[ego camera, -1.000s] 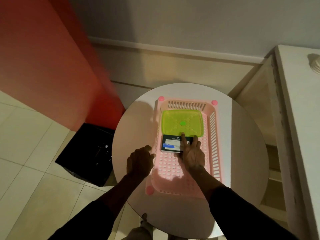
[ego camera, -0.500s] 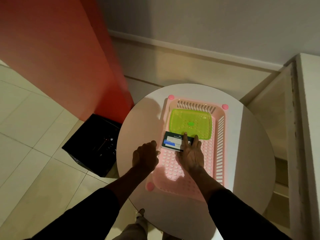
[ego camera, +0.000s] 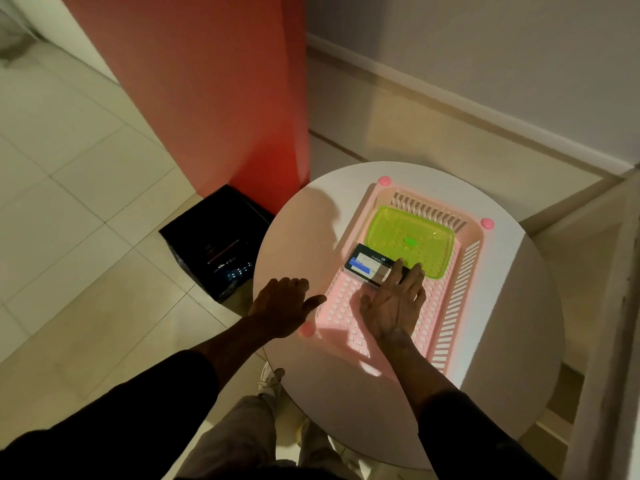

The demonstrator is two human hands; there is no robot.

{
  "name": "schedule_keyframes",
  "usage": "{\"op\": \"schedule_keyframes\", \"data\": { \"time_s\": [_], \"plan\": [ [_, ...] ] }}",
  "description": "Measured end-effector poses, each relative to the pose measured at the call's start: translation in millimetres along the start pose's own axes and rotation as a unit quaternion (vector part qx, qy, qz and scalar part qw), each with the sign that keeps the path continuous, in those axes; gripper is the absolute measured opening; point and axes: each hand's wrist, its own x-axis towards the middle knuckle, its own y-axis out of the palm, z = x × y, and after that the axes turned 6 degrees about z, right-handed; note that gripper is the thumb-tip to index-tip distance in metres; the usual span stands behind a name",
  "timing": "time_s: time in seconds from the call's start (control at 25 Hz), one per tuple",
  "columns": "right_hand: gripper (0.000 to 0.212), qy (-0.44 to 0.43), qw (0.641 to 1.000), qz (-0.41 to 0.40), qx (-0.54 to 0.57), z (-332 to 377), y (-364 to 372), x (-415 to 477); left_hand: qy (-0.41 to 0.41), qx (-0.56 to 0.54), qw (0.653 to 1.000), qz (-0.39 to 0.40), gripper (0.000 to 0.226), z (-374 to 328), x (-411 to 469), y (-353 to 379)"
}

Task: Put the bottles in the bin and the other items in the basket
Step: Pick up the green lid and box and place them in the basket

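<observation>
A pink slotted basket (ego camera: pixel 446 337) lies on the round white table (ego camera: pixel 502 341). Inside it, at the far end, sits a lime-green tray (ego camera: pixel 412 244). A dark flat box with a blue and white label (ego camera: pixel 369 266) lies in the basket against the tray's near edge. My right hand (ego camera: pixel 394 303) rests flat in the basket, fingers spread, fingertips touching the box. My left hand (ego camera: pixel 282 306) hovers at the basket's near left corner, fingers loosely apart, holding nothing. A black bin (ego camera: pixel 214 244) stands on the floor left of the table, with bottles dimly visible inside.
A red panel (ego camera: pixel 214 98) rises behind the bin. A white cabinet edge (ego camera: pixel 609 341) runs along the right. Tiled floor (ego camera: pixel 69 209) spreads to the left. My legs and a shoe (ego camera: pixel 270 379) show below the table's near edge.
The camera view has swung left, so table and basket appear further right. My left hand has opened and drawn slightly away from the basket rim. My right hand stays on the box.
</observation>
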Motion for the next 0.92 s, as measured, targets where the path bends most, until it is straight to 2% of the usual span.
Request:
{"op": "schedule_keyframes", "data": {
  "time_s": [0.08, 0.16, 0.28, 0.36, 0.52, 0.68, 0.92],
  "plan": [
    [0.090, -0.069, 0.997, -0.040, 0.009, 10, 1, -17, -0.012, -0.012, 1.000, -0.005, 0.103, 12, -29, 13],
    [0.090, -0.096, 0.993, -0.065, 0.039, 15, -2, -25, -0.027, -0.026, 0.999, -0.016, 0.109, 19, -46, 20],
    [0.086, -0.176, 0.980, -0.078, 0.046, 43, -1, -54, -0.071, -0.033, 0.997, -0.017, 0.095, 46, -93, 33],
    [0.084, -0.198, 0.975, -0.078, 0.057, 54, -2, -67, -0.081, -0.025, 0.996, -0.008, 0.084, 56, -109, 39],
    [0.081, -0.279, 0.956, -0.084, 0.044, 103, 17, -133, -0.119, -0.044, 0.992, 0.019, 0.084, 95, -176, 68],
    [0.077, -0.326, 0.944, -0.031, -0.032, 142, 54, -199, -0.136, -0.053, 0.987, 0.062, 0.088, 135, -245, 103],
    [0.085, -0.344, 0.930, 0.084, -0.101, 191, 118, -296, -0.167, -0.075, 0.981, 0.067, 0.100, 204, -352, 144]
  ]
}}
